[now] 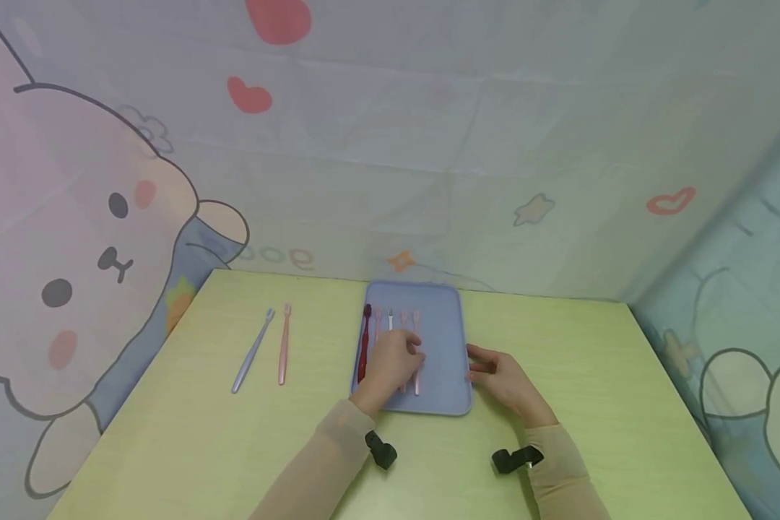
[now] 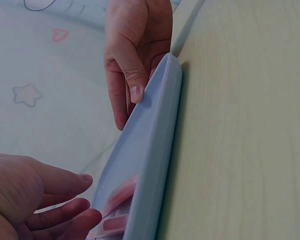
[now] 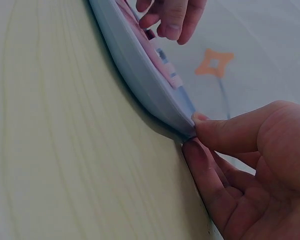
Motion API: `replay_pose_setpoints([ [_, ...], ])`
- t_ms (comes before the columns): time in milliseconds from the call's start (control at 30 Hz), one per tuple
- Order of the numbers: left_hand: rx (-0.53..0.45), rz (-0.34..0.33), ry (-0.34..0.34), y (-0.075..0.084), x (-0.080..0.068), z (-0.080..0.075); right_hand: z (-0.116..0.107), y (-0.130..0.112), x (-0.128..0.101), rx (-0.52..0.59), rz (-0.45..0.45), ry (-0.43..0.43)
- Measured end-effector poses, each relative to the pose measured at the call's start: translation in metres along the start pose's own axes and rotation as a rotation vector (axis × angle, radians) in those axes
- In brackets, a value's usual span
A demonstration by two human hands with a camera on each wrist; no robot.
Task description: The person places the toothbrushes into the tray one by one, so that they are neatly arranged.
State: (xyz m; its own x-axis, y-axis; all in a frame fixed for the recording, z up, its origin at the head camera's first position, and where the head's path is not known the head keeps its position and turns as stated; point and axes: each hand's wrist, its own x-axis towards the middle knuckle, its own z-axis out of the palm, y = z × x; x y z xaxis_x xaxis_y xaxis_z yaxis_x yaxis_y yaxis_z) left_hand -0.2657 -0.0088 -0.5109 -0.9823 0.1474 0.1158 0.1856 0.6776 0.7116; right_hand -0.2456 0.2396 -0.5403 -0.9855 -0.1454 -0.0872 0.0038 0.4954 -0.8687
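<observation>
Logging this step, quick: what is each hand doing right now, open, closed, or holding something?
Left hand: fingers loosely curled over the toothbrushes on the blue tray; a grip cannot be told.
Right hand: pinches the tray's right edge.

Soft, even, diffuse light in head view; no glare, only faint shadows under hands and along the blue tray (image 1: 451, 339) edge. Slight wide-angle bend at frame edges; small items on tray a bit soft. Both wrist views dimmer, w/ bluish cast. Narrow dark shadow where tray meets the table (image 3: 65, 150). Nearest fingers (image 3: 225, 200) blurred, too close for focus; backdrop soft too.
</observation>
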Motion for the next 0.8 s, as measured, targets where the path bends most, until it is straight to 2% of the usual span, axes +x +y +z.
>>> replay_pose_setpoints([
  [267, -0.012, 0.045, 0.000, -0.007, -0.002, -0.013, 0.000, 0.002, 0.001, 0.011, 0.004, -0.005],
  [500, -0.099, 0.084, -0.003, -0.017, -0.002, -0.035, 0.000, 0.003, 0.001, 0.006, 0.002, -0.010],
  [800, -0.218, 0.061, 0.027, -0.034, 0.003, -0.057, 0.000, 0.002, 0.000, 0.000, -0.006, -0.008],
])
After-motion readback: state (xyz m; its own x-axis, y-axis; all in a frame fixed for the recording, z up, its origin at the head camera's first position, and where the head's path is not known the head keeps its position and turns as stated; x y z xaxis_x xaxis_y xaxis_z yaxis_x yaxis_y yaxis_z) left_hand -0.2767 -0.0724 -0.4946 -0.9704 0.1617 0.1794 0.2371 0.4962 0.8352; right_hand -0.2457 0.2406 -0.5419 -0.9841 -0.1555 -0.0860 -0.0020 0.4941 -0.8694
